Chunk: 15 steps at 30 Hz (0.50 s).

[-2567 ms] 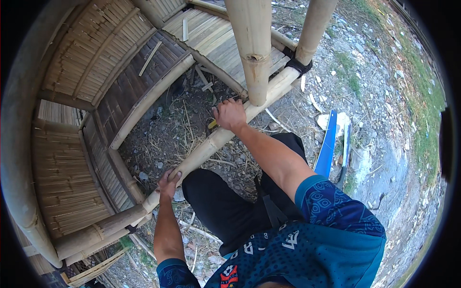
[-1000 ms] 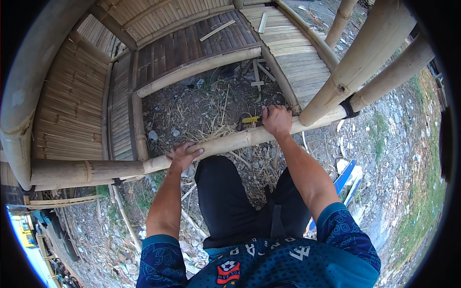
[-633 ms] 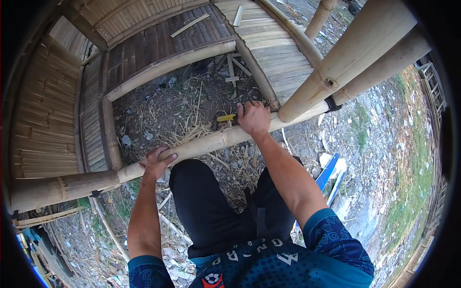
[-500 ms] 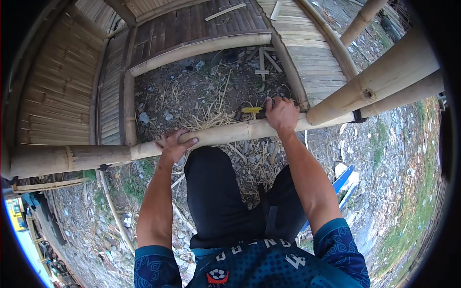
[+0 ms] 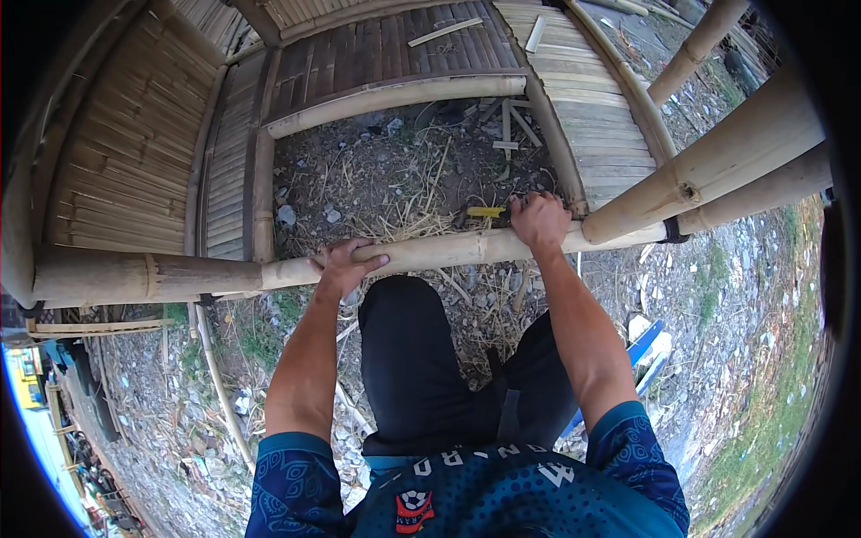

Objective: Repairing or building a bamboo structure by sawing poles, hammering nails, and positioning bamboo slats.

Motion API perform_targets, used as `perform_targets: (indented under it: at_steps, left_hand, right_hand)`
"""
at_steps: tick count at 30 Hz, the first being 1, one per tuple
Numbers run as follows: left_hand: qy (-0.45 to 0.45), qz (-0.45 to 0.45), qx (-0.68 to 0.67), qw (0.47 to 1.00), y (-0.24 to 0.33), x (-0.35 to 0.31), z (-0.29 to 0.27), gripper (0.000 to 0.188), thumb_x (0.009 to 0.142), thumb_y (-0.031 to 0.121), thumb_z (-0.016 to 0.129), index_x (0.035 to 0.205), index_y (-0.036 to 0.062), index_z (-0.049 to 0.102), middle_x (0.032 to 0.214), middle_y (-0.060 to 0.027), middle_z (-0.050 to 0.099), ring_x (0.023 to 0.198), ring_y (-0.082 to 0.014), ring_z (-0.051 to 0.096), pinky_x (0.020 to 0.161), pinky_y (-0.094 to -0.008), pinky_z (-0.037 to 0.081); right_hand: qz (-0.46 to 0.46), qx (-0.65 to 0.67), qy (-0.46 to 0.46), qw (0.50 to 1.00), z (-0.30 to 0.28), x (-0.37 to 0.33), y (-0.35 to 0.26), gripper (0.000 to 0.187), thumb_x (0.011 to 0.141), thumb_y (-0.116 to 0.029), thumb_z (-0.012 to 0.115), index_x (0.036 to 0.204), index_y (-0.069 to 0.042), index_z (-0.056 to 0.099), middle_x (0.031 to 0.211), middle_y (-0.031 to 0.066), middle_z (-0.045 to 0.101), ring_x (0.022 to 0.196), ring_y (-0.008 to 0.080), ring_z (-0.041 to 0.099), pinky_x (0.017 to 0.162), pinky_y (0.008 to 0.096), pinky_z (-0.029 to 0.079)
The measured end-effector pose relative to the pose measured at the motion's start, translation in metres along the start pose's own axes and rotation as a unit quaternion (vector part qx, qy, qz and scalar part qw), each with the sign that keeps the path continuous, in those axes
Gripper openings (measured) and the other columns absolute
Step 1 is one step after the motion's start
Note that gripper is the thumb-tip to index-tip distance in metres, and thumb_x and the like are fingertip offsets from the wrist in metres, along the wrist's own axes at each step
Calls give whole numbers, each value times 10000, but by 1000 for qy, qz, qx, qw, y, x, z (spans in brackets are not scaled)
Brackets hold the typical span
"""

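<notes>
A pale bamboo pole (image 5: 439,251) runs crosswise in front of my knees. My left hand (image 5: 345,264) rests over it, its fingers curled across the far side and the thumb along the top. Farther right, my right hand (image 5: 540,220) is closed at the far side of the pole, with its wrist above the bamboo. From the closed fingers a yellow and dark tool (image 5: 486,212) sticks out leftward, low over the ground. Its exact kind is too small to make out, and the fingers hide its near end.
Slatted bamboo platforms (image 5: 592,117) and a bamboo wall panel (image 5: 130,161) surround a dirt opening with straw and loose strips (image 5: 507,125). Thick bamboo posts (image 5: 717,170) slant in at the right. A blue and white object (image 5: 647,345) lies on the stony ground beside my right forearm.
The whole view has shifted slightly, so the frame appears a little farther right and lower. Both hands keep about the same places along the pole.
</notes>
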<state>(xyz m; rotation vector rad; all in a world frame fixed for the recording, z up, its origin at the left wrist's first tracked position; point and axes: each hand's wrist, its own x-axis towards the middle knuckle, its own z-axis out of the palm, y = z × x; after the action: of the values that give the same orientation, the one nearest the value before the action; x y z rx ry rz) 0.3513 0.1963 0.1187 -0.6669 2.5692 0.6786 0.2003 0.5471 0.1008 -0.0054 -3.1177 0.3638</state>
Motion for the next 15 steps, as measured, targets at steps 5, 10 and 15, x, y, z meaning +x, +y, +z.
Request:
perform_targets:
  at_steps: [5, 10, 15]
  left_hand:
    - [-20, -12, 14, 1000, 2, 3, -3, 768, 787, 760, 784, 1390, 292, 703, 1497, -99, 623, 1554, -380, 325, 1215, -779, -37]
    - [-17, -12, 20, 1000, 2, 4, -1, 763, 788, 759, 783, 1395, 304, 697, 1494, -86, 626, 1555, -386, 320, 1212, -781, -33]
    - [-17, -15, 8, 1000, 0, 1, -4, 741, 798, 730, 799, 1387, 290, 704, 1473, -65, 648, 1530, -362, 379, 1210, -779, -29]
  right_hand:
    - [17, -55, -81, 995, 0, 7, -1, 535, 994, -552, 597, 1107, -76, 814, 1152, 154, 773, 1215, 346, 673, 995, 557, 515]
    - [11, -66, -87, 994, 6, 11, 2, 559, 1000, -560, 581, 1098, -62, 816, 1132, 167, 784, 1198, 353, 681, 964, 535, 541]
    - [18, -60, -87, 994, 2, 9, -3, 557, 1002, -553, 584, 1082, -53, 816, 1123, 170, 787, 1188, 355, 684, 941, 516, 556]
